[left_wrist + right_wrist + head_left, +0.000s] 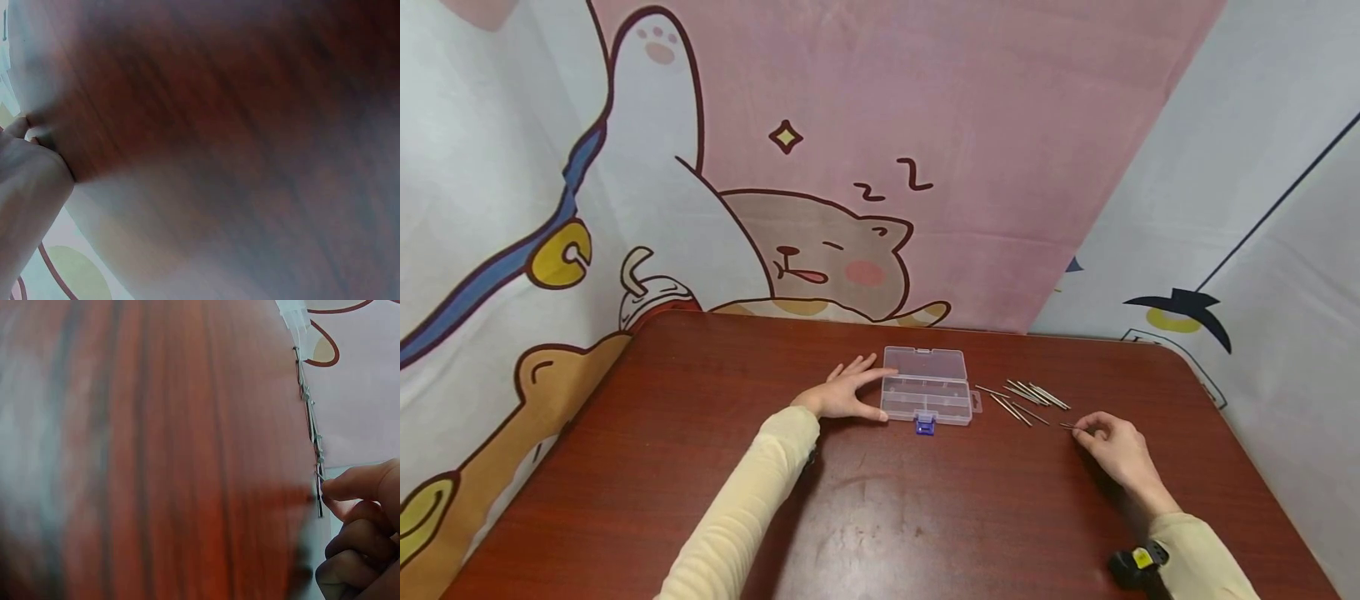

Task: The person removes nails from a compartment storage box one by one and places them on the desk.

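A clear plastic compartment box (925,388) with a blue latch (925,425) stands with its lid raised at the table's middle. At its left side, my left hand (842,395) spreads its fingers; the index finger and thumb touch the box's edge. My right hand (1116,450) pinches a thin metal nail (1066,426) between thumb and fingertips, low over the table to the right. Between the box and this hand lies a loose group of silvery nails (1037,395). The right wrist view shows the pinching right hand (362,531) near these nails, seen edge-on. The left wrist view shows only part of the left hand (28,165).
Everything lies on a reddish-brown wooden table (880,517). A printed cloth (970,125) with cartoon animals hangs behind and beside it. A clear hang tab (976,402) sticks out from the box's right side.
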`<state>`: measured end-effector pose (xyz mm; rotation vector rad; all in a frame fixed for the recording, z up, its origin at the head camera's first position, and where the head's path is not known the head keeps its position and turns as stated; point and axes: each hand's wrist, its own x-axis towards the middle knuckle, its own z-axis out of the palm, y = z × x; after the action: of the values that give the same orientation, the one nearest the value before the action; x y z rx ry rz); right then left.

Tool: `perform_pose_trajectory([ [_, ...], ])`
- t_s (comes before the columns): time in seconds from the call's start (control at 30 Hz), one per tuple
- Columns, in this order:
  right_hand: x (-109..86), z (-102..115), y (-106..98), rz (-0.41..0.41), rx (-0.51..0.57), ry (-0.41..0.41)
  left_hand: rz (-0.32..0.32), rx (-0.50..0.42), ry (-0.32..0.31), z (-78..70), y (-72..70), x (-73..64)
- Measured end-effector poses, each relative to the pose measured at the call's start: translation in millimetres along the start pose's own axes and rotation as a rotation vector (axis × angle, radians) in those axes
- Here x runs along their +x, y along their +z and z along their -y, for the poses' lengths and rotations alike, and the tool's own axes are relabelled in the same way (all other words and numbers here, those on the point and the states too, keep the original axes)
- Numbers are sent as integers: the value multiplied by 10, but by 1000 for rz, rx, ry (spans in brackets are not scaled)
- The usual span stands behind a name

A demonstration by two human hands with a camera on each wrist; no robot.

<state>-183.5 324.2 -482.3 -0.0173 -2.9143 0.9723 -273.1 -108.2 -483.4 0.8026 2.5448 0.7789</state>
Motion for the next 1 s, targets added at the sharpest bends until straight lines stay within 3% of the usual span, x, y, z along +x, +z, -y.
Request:
perform_pose_trajectory([
  [0.47,46,-9,-23,-8,4,-17,-2,2,7,-37,-20,-3],
  [0.83,99,356,187,3,98,-63,6,6,-2,-28,-20,-2],
  [1.0,135,573,349,15,149,-135,5,-2,-13,-15,-9,-2],
])
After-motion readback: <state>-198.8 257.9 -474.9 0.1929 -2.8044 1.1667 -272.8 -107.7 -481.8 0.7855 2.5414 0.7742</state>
